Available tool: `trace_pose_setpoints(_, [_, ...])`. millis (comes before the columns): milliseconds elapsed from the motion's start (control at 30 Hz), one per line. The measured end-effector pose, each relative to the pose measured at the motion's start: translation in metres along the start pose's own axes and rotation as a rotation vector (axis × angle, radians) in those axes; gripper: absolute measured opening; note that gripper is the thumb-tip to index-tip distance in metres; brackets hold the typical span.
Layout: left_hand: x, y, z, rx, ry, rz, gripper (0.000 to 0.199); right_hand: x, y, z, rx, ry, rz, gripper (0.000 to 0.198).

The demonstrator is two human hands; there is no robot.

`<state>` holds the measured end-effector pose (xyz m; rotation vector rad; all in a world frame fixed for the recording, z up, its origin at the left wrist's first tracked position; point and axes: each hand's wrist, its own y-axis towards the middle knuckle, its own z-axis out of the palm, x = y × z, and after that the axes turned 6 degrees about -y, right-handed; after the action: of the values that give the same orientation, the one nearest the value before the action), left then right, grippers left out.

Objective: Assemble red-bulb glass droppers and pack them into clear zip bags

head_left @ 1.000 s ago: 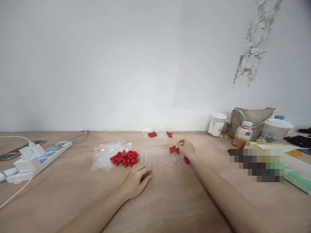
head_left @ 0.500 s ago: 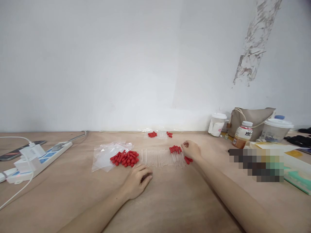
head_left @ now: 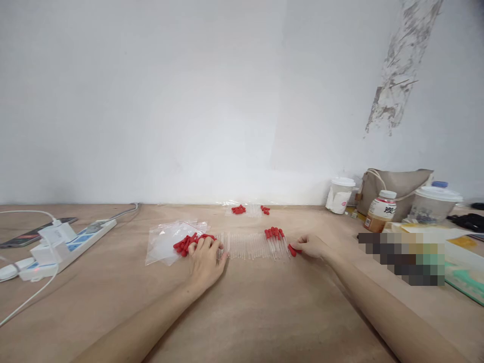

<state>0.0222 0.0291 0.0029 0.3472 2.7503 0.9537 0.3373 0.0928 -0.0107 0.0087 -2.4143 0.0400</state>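
Observation:
My left hand (head_left: 207, 263) rests on the right part of a pile of red rubber dropper bulbs (head_left: 183, 245), its fingers bent and spread and covering several of them. Beside it, a row of clear glass dropper tubes (head_left: 245, 246) lies on the table. At the row's right end are several droppers (head_left: 275, 236) with red bulbs on their far ends. Just right of these, my right hand (head_left: 312, 247) has its thumb and fingertips closed at a loose red bulb (head_left: 292, 250); another bulb is partly hidden by the fingers.
Clear zip bags (head_left: 162, 244) lie left of the pile. By the wall are more red bulbs (head_left: 238, 209) in clear plastic. A power strip (head_left: 81, 247) and phone (head_left: 22, 234) lie left. A paper cup (head_left: 339, 195), bottle (head_left: 380, 210) and grey bag (head_left: 397, 189) stand right.
My left hand has moved forward and left onto the red bulb pile. My right hand has come back and right from beside the droppers to the loose red bulbs.

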Motion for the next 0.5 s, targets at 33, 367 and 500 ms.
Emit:
trace_pose_setpoints(33, [-0.001,0.006,0.0,0.032,0.036,-0.026,0.017,-0.001,0.002,0.001,-0.002,0.002,0.015,0.026])
trace_pose_setpoints(367, [-0.013,0.054,0.032,0.173,0.197,-0.15,0.037,-0.009,0.003,0.002,-0.048,-0.014,0.076,0.029])
trace_pose_setpoints(500, [-0.015,0.059,0.038,0.216,0.231,-0.18,0.032,-0.008,0.002,0.001,-0.061,-0.014,0.087,0.03])
